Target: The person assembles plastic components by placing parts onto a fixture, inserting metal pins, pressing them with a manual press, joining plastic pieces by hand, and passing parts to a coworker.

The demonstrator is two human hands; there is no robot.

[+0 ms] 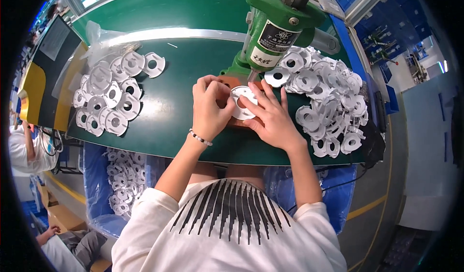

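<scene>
A flat white plastic ring (236, 92) with a central hole lies over a reddish-brown block (231, 81), beneath the tip of a green bench press (273, 40). My left hand (209, 105) is closed at the ring's left side, its fingers curled and its thumb against the edge; the fingertips are partly hidden. From the right, my right hand (276, 122) holds the ring between thumb and index finger, the index reaching across its face near the hole. The other right fingers stretch out beside the press tip.
A loose group of similar white rings (113, 94) lies at left, near a clear plastic bag (96, 44). A larger heap (328, 98) covers the right of the green table (169, 102). Below the table edge stands a blue-lined bin (99, 209) holding more rings. Other people sit far left.
</scene>
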